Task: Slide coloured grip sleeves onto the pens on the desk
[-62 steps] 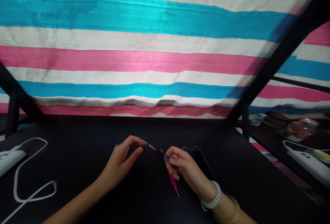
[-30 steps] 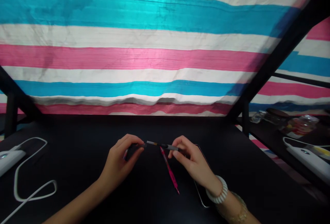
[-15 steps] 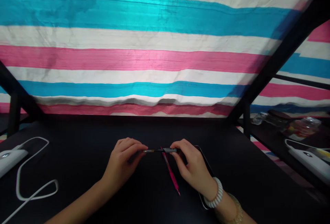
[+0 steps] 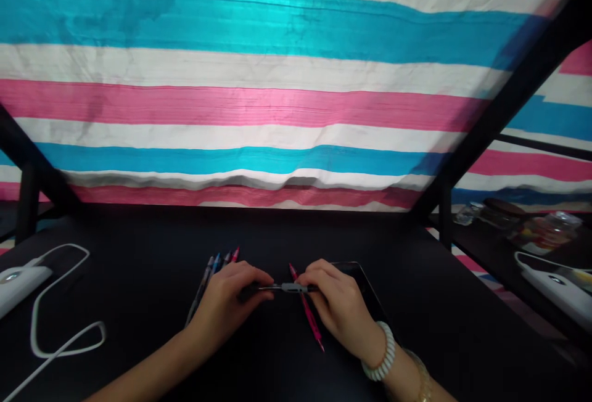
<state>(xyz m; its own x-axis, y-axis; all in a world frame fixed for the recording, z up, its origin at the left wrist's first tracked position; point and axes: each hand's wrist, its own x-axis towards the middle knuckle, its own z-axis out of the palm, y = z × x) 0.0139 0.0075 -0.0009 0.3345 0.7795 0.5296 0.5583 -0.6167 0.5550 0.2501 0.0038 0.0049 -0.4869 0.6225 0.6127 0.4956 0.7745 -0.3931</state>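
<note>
Between my two hands a slim grey-and-black pen lies level above the table. The fingers of my left hand pinch its thin left end, and my right hand grips the darker right end, which the fingers partly cover. Just below the grey barrel, a pink pen rests slantwise on the black tabletop. Several pens, among them a blue pen and another pink pen, lie side by side beyond my left hand, partly hidden by it.
A flat black object with a shiny rim lies under my right hand. A white device with a looping white cable sits at left. Glass jars and another white device stand on the right-hand shelf. Striped sheeting hangs behind.
Both hands have come slightly nearer with the pen, and the left has shifted a little right. The row of pens behind my left hand has come into view.
</note>
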